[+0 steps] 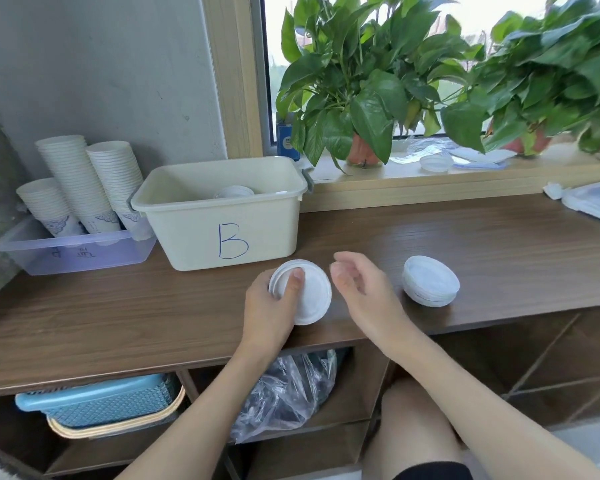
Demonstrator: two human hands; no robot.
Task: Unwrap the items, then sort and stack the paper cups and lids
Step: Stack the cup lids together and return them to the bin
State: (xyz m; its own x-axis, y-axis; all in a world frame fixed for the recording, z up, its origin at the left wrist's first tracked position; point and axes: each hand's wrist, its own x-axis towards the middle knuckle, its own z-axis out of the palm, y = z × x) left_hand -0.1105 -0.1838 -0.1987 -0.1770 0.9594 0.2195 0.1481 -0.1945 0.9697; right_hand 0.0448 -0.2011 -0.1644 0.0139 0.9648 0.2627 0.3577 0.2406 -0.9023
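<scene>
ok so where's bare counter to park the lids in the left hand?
Free: the wide near strip of counter left of the left hand, in front of the clear tray and bin B; also the stretch behind and right of the lid stack. Crowded: back-left corner, and between the right hand and the stack.

I'm at a dark wooden counter [465, 233]. On it at the far left sits a clear plastic tray [73, 252], and just beside that a cream bin [222, 216] marked B. A stack of white lids [430, 281] lies to the right, and another white tray [596, 200] sits at the counter's far right edge
</scene>
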